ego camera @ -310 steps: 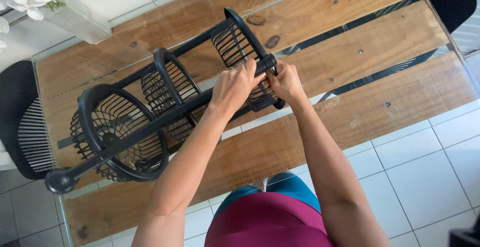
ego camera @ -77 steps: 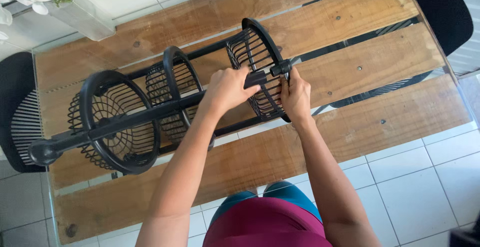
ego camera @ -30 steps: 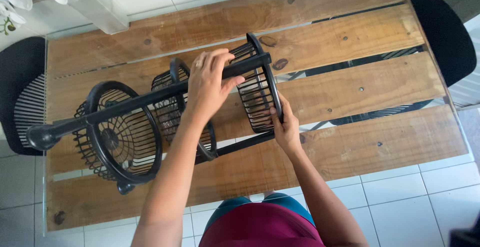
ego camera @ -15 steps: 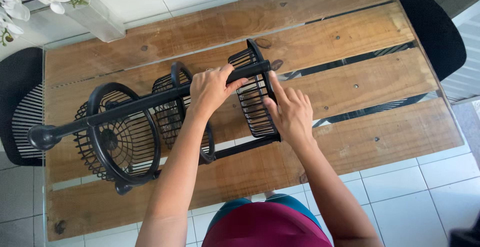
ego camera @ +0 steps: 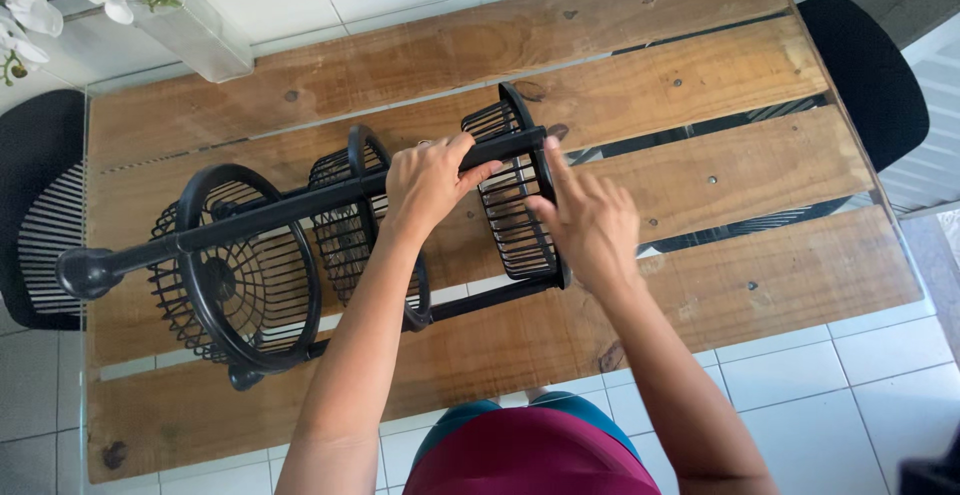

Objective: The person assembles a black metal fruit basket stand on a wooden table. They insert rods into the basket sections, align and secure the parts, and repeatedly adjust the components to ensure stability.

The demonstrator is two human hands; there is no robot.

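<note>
A black metal rack with three round wire baskets (ego camera: 250,265) lies on its side across a wooden plank table (ego camera: 700,165). My left hand (ego camera: 428,177) is wrapped around the rack's upper black pole, between the middle basket and the rightmost basket (ego camera: 515,195). My right hand (ego camera: 590,217) rests against the outer rim of that rightmost basket, fingers spread and pointing up toward the pole's end. The pole's other end carries a round black knob (ego camera: 85,273) at the left.
A black chair (ego camera: 870,75) stands at the table's right end, another black chair (ego camera: 35,215) at the left. A clear vase with white flowers (ego camera: 150,0) sits at the far left corner. White floor tiles show below the table's near edge.
The rack has been turned and settled lower on the table. My right hand left the pole's end, went under the rightmost basket, and now presses on its rim. My left hand kept its grip on the pole.
</note>
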